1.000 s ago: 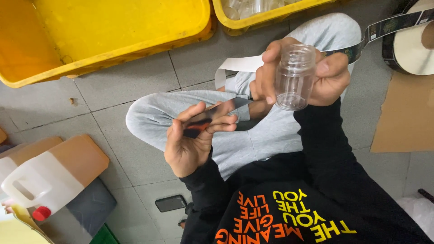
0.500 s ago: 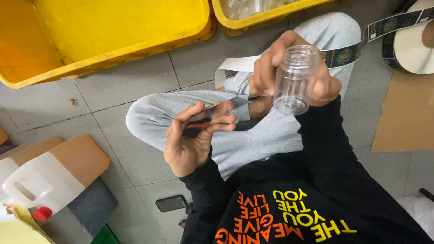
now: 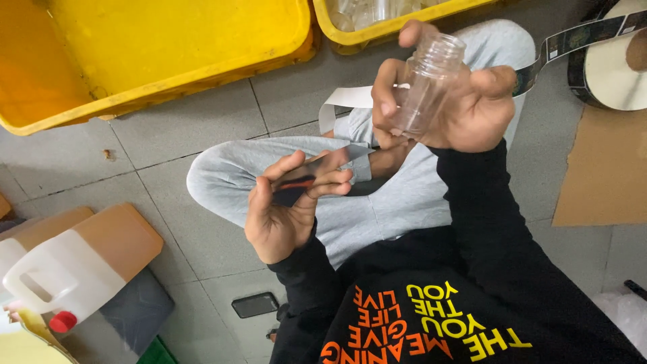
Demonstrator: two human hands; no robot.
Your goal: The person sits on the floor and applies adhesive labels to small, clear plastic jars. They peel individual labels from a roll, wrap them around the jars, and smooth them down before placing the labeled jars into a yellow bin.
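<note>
**Label in one hand, clear jar in the other**

Nearest the camera, the person's black sleeves ran up from a printed black sweatshirt over grey-trousered legs. The left hand [image 3: 286, 212] sat low over the lap, its grip pressed together: thumb and fingertips pinched a dark label [image 3: 303, 183] with a red stripe, held flat and pointing toward the other hand. Slightly farther out and higher, the right hand [image 3: 458, 108] wrapped a clear plastic jar [image 3: 426, 81], fingers curled on its near side and thumb on the far side, the open threaded mouth tilted up and away. Jar and label stood near each other but apart. A white backing strip [image 3: 350, 101] looped behind the jar. On the tiled floor [image 3: 195, 128] to the left lay a white jug with a red cap [image 3: 60, 283], and a dark phone [image 3: 255, 305] rested near the body. At the right sat a label roll [image 3: 610, 64] above a cardboard sheet [image 3: 603, 168]. Farthest away stood a large yellow crate [image 3: 168, 47] and a second yellow crate [image 3: 384, 20] holding clear jars.
</note>
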